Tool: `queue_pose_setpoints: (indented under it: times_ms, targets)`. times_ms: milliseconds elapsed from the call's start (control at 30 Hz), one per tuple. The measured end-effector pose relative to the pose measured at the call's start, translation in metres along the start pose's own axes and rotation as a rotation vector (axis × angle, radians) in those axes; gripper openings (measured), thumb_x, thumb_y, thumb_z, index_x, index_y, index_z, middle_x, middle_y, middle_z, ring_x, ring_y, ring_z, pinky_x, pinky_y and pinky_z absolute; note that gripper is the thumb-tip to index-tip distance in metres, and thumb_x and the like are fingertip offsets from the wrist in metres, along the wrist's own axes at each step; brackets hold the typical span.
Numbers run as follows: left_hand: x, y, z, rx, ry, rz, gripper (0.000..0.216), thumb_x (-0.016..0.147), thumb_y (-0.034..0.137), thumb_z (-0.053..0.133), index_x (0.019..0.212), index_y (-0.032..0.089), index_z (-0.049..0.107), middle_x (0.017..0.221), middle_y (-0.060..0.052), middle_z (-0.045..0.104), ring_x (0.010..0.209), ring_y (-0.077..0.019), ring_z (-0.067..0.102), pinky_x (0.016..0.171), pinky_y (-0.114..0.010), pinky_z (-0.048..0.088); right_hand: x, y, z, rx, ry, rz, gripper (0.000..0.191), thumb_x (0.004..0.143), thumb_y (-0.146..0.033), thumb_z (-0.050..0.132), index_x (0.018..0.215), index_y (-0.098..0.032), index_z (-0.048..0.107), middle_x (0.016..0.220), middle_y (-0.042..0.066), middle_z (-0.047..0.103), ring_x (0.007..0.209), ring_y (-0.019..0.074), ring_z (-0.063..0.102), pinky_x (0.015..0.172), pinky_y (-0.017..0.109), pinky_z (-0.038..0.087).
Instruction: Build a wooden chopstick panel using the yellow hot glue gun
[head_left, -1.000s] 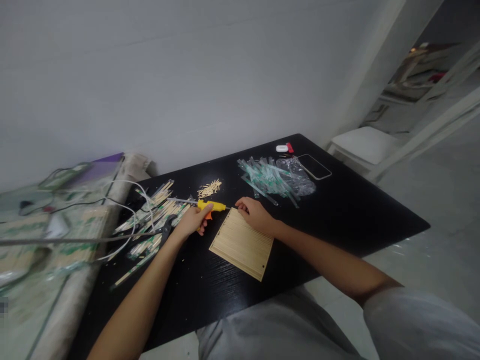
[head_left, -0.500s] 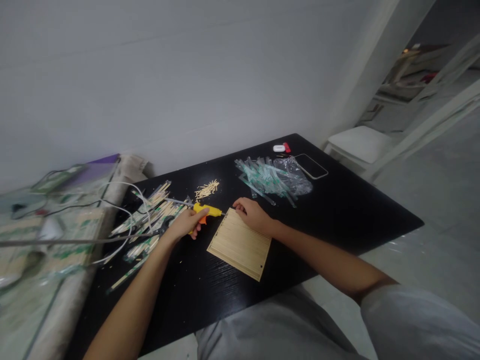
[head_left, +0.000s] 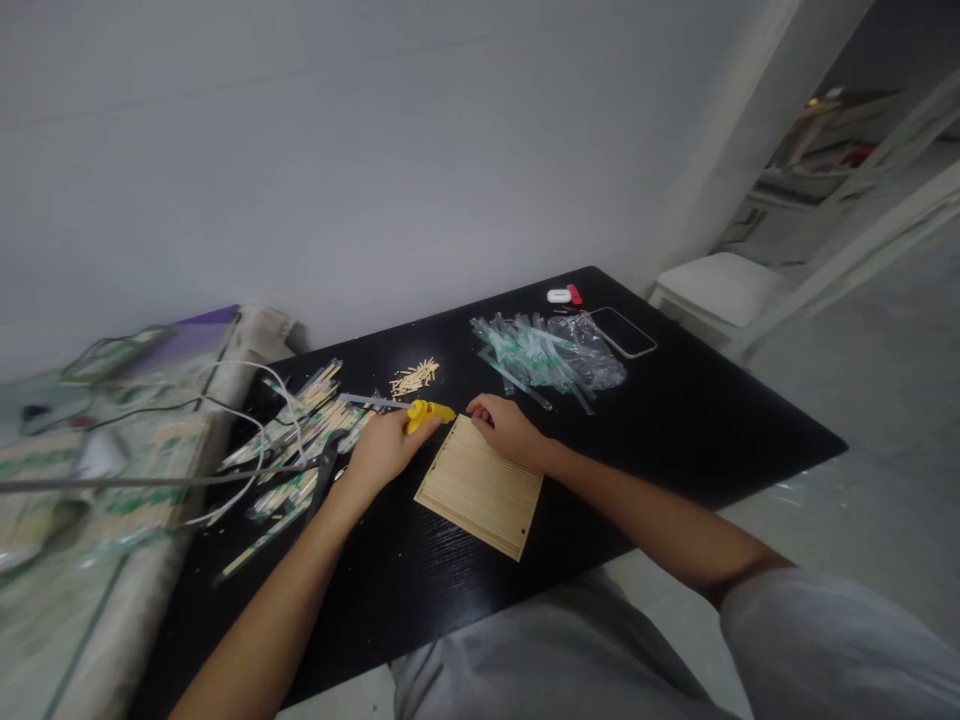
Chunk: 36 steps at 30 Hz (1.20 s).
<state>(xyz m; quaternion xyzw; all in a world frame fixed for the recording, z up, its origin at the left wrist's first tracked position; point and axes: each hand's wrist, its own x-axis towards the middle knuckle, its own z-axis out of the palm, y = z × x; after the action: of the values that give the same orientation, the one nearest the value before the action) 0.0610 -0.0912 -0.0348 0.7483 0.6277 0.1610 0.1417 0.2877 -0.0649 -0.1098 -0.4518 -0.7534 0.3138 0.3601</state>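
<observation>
My left hand is closed round a yellow hot glue gun with a pale glue stick in its back end. The gun's nozzle end is close to the upper left corner of a flat panel of thin wooden sticks. That panel lies on the black table, with small dark marks along its left edge and one near its lower right corner. Curled fingers of my right hand are at the panel's top edge, the palm over it. Whatever they pinch is hidden.
Short stick pieces lie in a pile behind the gun. Wrapped chopsticks and a white cable are at left. Empty plastic wrappers, a phone and a white case lie farther back.
My left hand and the glue gun have moved right and turned, bringing the gun closer to my right hand. The panel and my right hand look nearly still.
</observation>
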Motion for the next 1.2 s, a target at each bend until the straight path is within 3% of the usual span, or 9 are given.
queue_pose_setpoints:
  times_ms: [233, 333, 600, 733, 900, 1033, 1200]
  targets:
    - [-0.023, -0.004, -0.032, -0.006, -0.116, -0.035, 0.052, 0.081, 0.069, 0.063, 0.056, 0.024, 0.056, 0.051, -0.001, 0.052, 0.049, -0.019, 0.044, 0.054, -0.03, 0.022, -0.001, -0.004, 0.0, -0.044, -0.032, -0.011, 0.024, 0.079, -0.017, 0.079, 0.098, -0.017, 0.064, 0.095, 0.003, 0.063, 0.088, 0.0176, 0.059, 0.084, 0.033, 0.046]
    - [-0.04, -0.01, -0.047, -0.109, -0.153, -0.066, 0.051, 0.073, 0.066, 0.071, 0.049, 0.025, 0.056, 0.047, -0.001, 0.051, 0.047, -0.0181, 0.041, 0.052, -0.03, 0.02, -0.002, -0.005, 0.0, -0.047, -0.032, -0.007, 0.023, 0.08, -0.019, 0.078, 0.098, -0.018, 0.064, 0.095, 0.003, 0.063, 0.088, 0.0177, 0.058, 0.084, 0.033, 0.045]
    - [-0.068, -0.026, -0.074, -0.154, -0.369, -0.081, 0.044, 0.073, 0.062, 0.075, 0.053, 0.024, 0.065, 0.048, 0.0, 0.056, 0.043, -0.0158, 0.044, 0.046, -0.028, 0.024, -0.002, -0.007, -0.001, -0.046, -0.037, 0.009, 0.021, 0.081, -0.019, 0.077, 0.097, -0.018, 0.064, 0.095, 0.003, 0.063, 0.089, 0.0181, 0.058, 0.084, 0.033, 0.044]
    - [-0.071, -0.038, -0.078, -0.132, -0.325, -0.154, 0.046, 0.072, 0.067, 0.073, 0.059, 0.023, 0.069, 0.047, 0.001, 0.054, 0.042, -0.016, 0.045, 0.045, -0.027, 0.027, -0.002, -0.008, -0.002, -0.046, -0.043, 0.013, 0.02, 0.081, -0.019, 0.078, 0.096, -0.017, 0.064, 0.095, 0.003, 0.063, 0.089, 0.018, 0.058, 0.084, 0.033, 0.044]
    - [-0.06, -0.041, -0.054, -0.373, -0.192, -0.316, 0.059, 0.074, 0.077, 0.064, 0.055, 0.021, 0.061, 0.048, -0.002, 0.059, 0.043, -0.0161, 0.051, 0.044, -0.026, 0.034, -0.001, -0.008, -0.003, -0.024, -0.037, 0.016, 0.015, 0.082, -0.015, 0.073, 0.094, -0.017, 0.065, 0.093, 0.003, 0.063, 0.088, 0.0174, 0.058, 0.083, 0.032, 0.045]
    - [-0.048, -0.03, -0.015, -0.619, -0.285, -0.263, 0.065, 0.079, 0.079, 0.056, 0.051, 0.02, 0.057, 0.043, -0.003, 0.056, 0.041, -0.0122, 0.045, 0.046, -0.024, 0.034, -0.001, -0.006, -0.003, 0.023, -0.027, 0.027, 0.014, 0.082, -0.008, 0.065, 0.094, -0.016, 0.067, 0.092, 0.004, 0.064, 0.083, 0.0155, 0.058, 0.079, 0.03, 0.046]
    - [-0.048, -0.034, 0.013, -0.893, -0.251, -0.283, 0.054, 0.077, 0.07, 0.065, 0.077, 0.016, 0.07, 0.044, 0.003, 0.052, 0.041, -0.0125, 0.047, 0.046, -0.025, 0.036, 0.004, 0.004, -0.005, 0.11, -0.002, 0.065, 0.021, 0.081, -0.006, 0.06, 0.097, -0.017, 0.068, 0.086, 0.002, 0.068, 0.076, 0.0129, 0.06, 0.071, 0.026, 0.048]
